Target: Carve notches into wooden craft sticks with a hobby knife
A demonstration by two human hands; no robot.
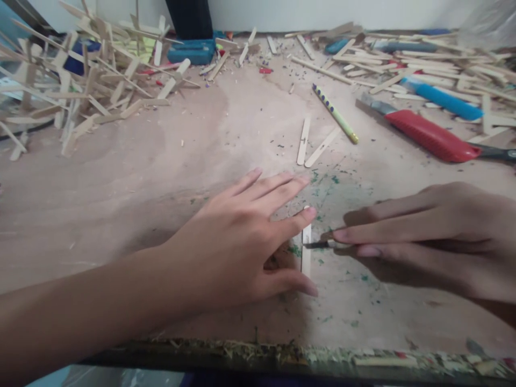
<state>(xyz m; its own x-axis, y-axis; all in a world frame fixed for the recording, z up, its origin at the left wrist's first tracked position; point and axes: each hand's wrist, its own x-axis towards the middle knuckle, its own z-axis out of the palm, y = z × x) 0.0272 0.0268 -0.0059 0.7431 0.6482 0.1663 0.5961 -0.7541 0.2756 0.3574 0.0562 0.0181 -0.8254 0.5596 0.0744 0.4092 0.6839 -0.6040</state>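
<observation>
Nearest, the front edge of a wooden worktop [226, 123] is littered with pale shavings [242, 349]. Just beyond that edge, a narrow, flat wooden stick [306, 260] is laid lengthwise, pointing away from the viewer. By the left hand [242, 236], spread open and palm down, the stick is pinned: its near end is covered by the thumb, its far end by the forefinger. To the right of the stick, a small dark blade [318, 244] is gripped between the thumb and fingers of the right hand [435, 231], and the stick's middle is met by its tip. Green specks [365, 278] are scattered around the stick.

Beyond the stick, two short sticks [303, 141] are set in a V. Farther beyond and slightly right of it, a yellow-green pencil [334, 114] dotted with dark blue is seen; well to its right, a red-handled knife [431, 134]. Far beyond the stick, a blue cutter [443, 97] and loose sticks [427, 62] are heaped to the right; joined sticks [92, 81] are tangled to the left. Between these heaps, a blue block [191, 52] is placed before a white wall [322, 16].
</observation>
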